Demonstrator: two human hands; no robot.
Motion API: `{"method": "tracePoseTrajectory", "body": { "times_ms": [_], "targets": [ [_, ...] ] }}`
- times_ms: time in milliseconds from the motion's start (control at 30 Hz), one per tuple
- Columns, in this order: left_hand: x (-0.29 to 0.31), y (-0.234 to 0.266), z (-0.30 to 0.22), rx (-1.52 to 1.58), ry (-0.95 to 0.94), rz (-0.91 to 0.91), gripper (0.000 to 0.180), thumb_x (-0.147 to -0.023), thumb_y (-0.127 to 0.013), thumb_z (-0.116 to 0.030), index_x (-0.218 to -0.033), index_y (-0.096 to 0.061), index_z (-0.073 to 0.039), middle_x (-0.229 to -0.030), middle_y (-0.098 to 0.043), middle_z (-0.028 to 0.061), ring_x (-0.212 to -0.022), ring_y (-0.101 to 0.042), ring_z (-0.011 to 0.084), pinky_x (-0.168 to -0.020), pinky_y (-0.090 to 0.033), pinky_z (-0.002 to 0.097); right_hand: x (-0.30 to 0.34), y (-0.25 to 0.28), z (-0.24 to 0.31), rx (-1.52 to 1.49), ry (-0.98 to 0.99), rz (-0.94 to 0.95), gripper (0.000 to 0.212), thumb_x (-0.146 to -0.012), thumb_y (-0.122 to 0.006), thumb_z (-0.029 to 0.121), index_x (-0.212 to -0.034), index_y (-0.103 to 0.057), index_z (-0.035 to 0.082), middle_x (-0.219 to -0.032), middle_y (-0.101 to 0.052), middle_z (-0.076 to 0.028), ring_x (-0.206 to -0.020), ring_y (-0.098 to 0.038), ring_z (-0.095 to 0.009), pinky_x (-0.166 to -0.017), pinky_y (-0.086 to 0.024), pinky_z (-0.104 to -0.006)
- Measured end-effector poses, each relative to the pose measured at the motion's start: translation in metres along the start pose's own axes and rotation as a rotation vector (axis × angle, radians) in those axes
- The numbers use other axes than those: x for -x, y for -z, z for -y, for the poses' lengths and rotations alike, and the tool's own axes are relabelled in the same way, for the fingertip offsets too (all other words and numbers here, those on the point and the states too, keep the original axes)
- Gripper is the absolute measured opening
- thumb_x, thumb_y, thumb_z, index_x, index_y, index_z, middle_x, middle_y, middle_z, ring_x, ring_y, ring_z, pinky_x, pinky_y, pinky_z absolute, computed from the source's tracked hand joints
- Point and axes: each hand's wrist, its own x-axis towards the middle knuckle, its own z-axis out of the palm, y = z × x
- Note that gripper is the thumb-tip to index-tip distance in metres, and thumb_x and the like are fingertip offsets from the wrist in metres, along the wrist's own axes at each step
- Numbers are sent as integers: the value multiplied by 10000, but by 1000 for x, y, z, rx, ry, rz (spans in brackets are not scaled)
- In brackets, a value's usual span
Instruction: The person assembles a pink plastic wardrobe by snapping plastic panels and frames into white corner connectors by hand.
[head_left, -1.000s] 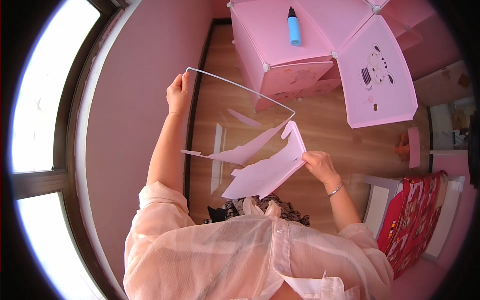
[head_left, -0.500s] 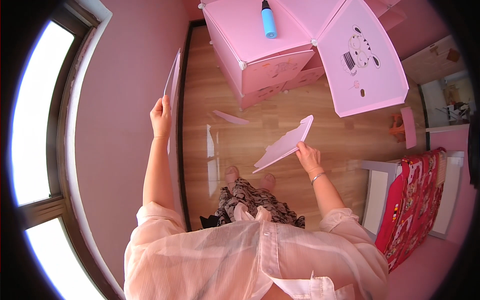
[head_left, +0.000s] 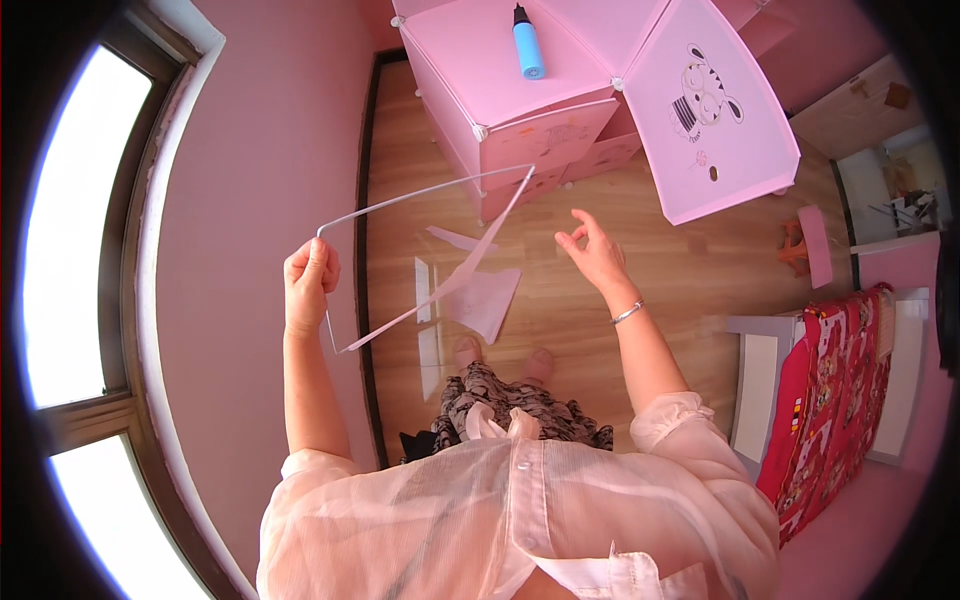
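My left hand (head_left: 310, 280) is closed round one side of a thin wire frame (head_left: 420, 192), held up in front of me near the wall. A narrow strip of pink plastic sheet (head_left: 460, 272) with a ragged edge clings to the frame's far side, and its middle is open. To the right, my right hand (head_left: 596, 250) is empty, thumb and fingers apart. A torn pink sheet piece (head_left: 490, 308) shows beyond my feet, partly behind the strip; whether it lies flat on the floor I cannot tell. Another pink scrap (head_left: 462, 240) is on the floor.
Ahead stands a pink panel cabinet (head_left: 450, 100) with a blue bottle (head_left: 527, 50) on top. Its door (head_left: 710, 130), bearing a zebra drawing, hangs open. At the right are an orange object (head_left: 793, 248), a pink panel (head_left: 815, 247) and a red patterned cloth (head_left: 830, 400). A wall (head_left: 250, 250) borders the left.
My right hand has let go of the torn pink sheet piece, which is now lower and farther left. My left hand has come down slightly, and the frame has swung rightward into fuller view.
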Motion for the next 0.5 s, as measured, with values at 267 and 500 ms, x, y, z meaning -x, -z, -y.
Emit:
{"method": "tracePoseTrajectory", "body": {
  "times_ms": [267,500],
  "targets": [
    [-10,-6,-26,146,-89,103,397,-894,-410,-283,-548,-370,-93,-467,-293,-47,-419,-206,41,-394,-137,211,7,80,64,175,622,226,375,-756,-558,420,-599,-607,83,-614,-550,-27,-669,-536,-211,-581,-420,-328],
    [-59,-35,-33,-310,-144,-223,230,-862,-490,-263,-797,-527,-45,-645,-461,-13,-563,-429,78,-507,-361,218,51,92,96,-141,387,340,461,-810,-532,379,-501,-482,40,-386,-382,-57,-371,-421,-172,-401,-329,-286]
  ]
}}
